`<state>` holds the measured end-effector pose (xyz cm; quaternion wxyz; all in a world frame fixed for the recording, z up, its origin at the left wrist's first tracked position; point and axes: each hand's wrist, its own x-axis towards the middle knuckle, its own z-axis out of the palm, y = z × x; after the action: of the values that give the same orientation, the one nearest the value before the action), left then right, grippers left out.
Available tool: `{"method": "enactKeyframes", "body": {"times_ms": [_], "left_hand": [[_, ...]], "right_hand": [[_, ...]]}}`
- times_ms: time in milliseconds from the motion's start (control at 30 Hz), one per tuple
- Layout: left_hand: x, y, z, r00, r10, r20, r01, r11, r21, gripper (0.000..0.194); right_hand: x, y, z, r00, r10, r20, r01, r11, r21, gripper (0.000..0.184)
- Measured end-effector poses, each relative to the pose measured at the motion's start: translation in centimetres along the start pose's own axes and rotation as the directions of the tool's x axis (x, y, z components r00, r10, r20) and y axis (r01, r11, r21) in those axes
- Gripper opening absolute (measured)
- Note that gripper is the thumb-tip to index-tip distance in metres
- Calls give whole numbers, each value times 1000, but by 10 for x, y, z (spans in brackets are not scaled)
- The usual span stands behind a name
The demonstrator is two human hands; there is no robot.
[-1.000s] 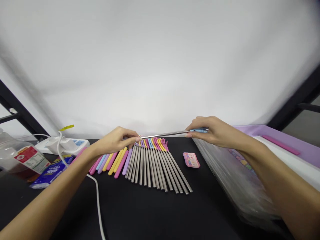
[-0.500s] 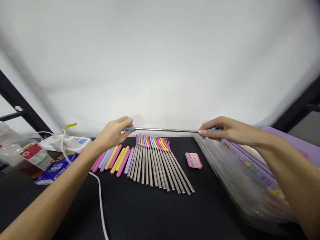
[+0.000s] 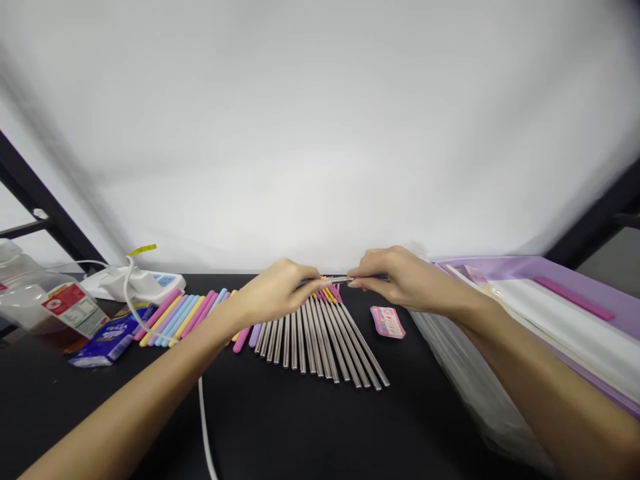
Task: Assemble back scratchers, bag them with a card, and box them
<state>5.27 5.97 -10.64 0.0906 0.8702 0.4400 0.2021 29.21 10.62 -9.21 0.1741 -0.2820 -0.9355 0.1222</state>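
Just above a fan of smooth steel chopsticks (image 3: 310, 347) on the black tabletop (image 3: 280, 427), one slim steel chopstick (image 3: 340, 280) pinched between left fingers (image 3: 313, 284) and right fingers (image 3: 356, 283), tips nearly meeting.

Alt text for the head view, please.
The left hand and right hand meet, pinching a steel chopstick above a fan of steel chopsticks. Pastel sticks lie left, a pink packet right, on a black table.

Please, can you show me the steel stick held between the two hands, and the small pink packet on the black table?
steel stick (image 3: 340, 279): head view, bare middle of its shaft.
small pink packet (image 3: 387, 323): head view, centre of its front.
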Motion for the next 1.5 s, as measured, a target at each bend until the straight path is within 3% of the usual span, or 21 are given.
{"method": "enactKeyframes", "body": {"times_ms": [100,167,233,333,433,500,567,633,700,767,833,933,1033,1100,1233,1333,1500], "left_hand": [[-2,2,-1,986,-105,127,135,956,-261,43],[-3,0,1,993,-71,98,96,957,-275,39],[-4,-2,7,998,18,-58,-27,985,-169,31],[-2,-2,16,941,193,-278,-155,976,154,24],[-2,2,20,903,310,-297,-168,891,422,25],[-3,5,20,912,321,-254,-162,853,496,27],[-4,8,21,941,268,-208,-130,852,508,29],[-4,10,23,970,173,-173,-74,881,467,31],[-1,13,26,987,86,-139,-28,926,377,32],[6,18,30,996,13,-83,10,962,274,32],[13,25,33,998,-51,-34,57,983,173,33],[23,35,41,995,-104,2,104,995,2,35],[27,40,49,991,-134,29,137,977,-163,34],[27,41,55,984,-166,65,177,954,-242,34],[25,39,63,970,-201,136,236,909,-343,35],[25,39,65,975,-193,114,221,912,-345,36],[26,41,66,977,-187,99,211,909,-360,36]], "right_hand": [[2,-10,5,1000,-24,4,24,999,-33,30],[1,-14,3,997,46,59,-48,998,46,28],[-2,-18,-2,989,134,67,-144,974,175,21],[-4,-22,-6,958,271,95,-283,837,468,24],[-7,-22,-8,903,367,223,-411,587,698,23],[-10,-20,-11,890,373,262,-436,527,730,24],[-14,-14,-18,890,372,263,-443,572,690,31],[-20,-3,-28,888,413,204,-449,677,583,38],[-27,13,-38,863,489,127,-496,770,402,43],[-35,32,-47,826,557,92,-564,805,185,41],[-43,50,-54,784,615,88,-614,788,-35,35],[-52,68,-56,684,728,51,-688,667,-288,25],[-57,74,-52,557,824,104,-763,558,-326,19],[-57,73,-49,521,834,182,-791,552,-264,20],[-55,68,-46,547,809,215,-755,588,-291,24],[-54,65,-47,577,790,207,-727,612,-311,33],[-51,64,-45,569,791,223,-731,611,-304,28]]}}
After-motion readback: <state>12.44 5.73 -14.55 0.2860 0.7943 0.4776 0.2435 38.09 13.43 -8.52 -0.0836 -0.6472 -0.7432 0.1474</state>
